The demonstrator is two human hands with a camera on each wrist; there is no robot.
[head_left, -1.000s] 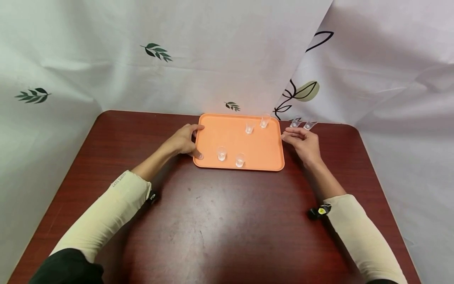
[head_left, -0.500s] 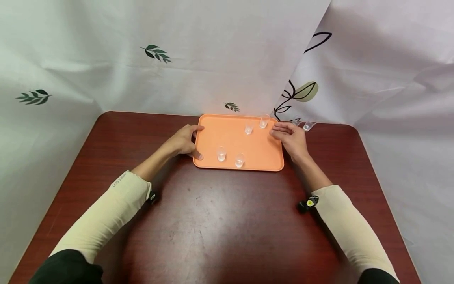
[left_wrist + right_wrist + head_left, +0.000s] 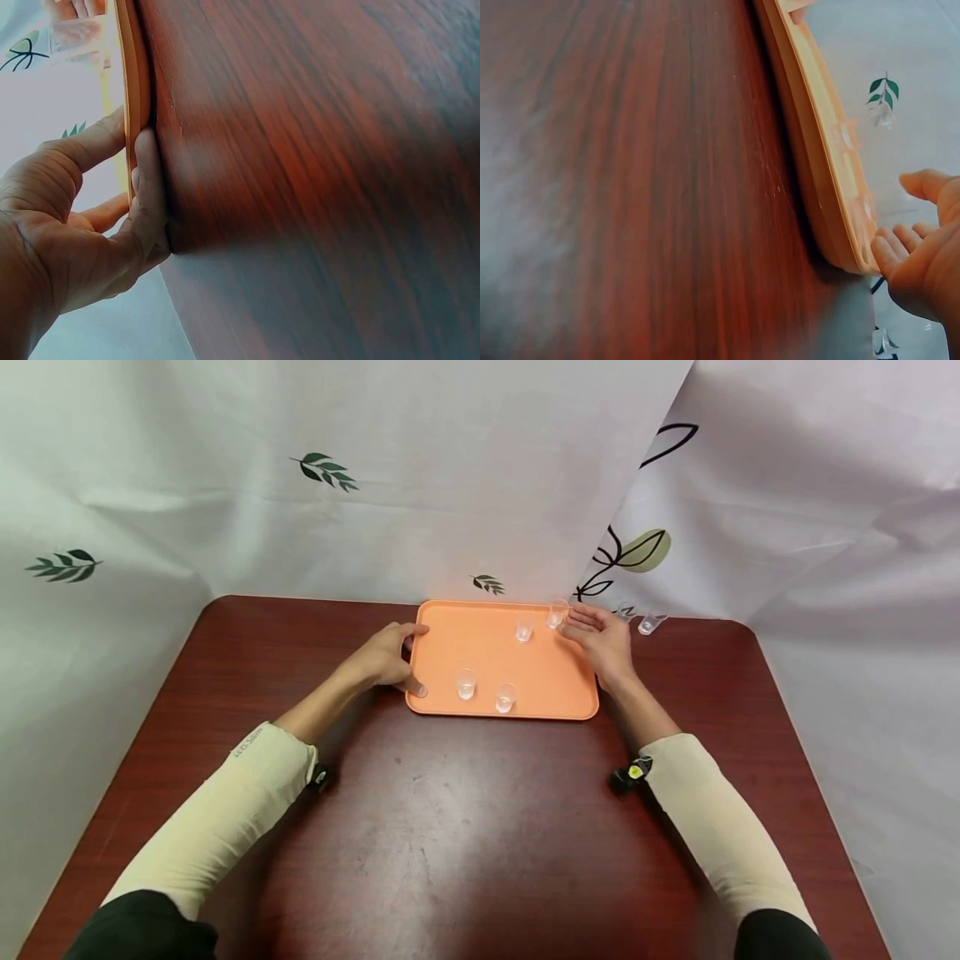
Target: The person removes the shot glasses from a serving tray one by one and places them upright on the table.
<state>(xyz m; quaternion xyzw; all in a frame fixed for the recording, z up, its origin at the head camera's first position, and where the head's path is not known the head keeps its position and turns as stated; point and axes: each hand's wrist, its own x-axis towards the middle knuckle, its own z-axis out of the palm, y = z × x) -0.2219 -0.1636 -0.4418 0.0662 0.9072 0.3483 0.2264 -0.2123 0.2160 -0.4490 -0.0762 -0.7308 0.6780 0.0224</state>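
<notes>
An orange tray (image 3: 480, 643) lies near the back of the table. My left hand (image 3: 382, 658) grips its left edge; in the left wrist view the fingers (image 3: 146, 161) bend about the rim. Two small clear cups (image 3: 467, 685) stand at the tray's front, one of them to the right (image 3: 506, 697). Farther back on the tray are another clear cup (image 3: 523, 630) and a cup in the back right corner (image 3: 557, 614). My right hand (image 3: 603, 643) is over the tray's right side, fingertips right by that corner cup. In the right wrist view its thumb (image 3: 926, 184) stands apart from the fingers.
Two more clear cups, one partly behind my right hand (image 3: 625, 610) and one farther right (image 3: 651, 623), are at the table's back edge. White cloth (image 3: 412, 510) with leaf prints hangs behind. The dark red wooden table (image 3: 450, 827) extends in front.
My right hand has moved left from the table beside the tray to over its back right corner, near the cup there. The left hand has kept its hold on the tray's edge.
</notes>
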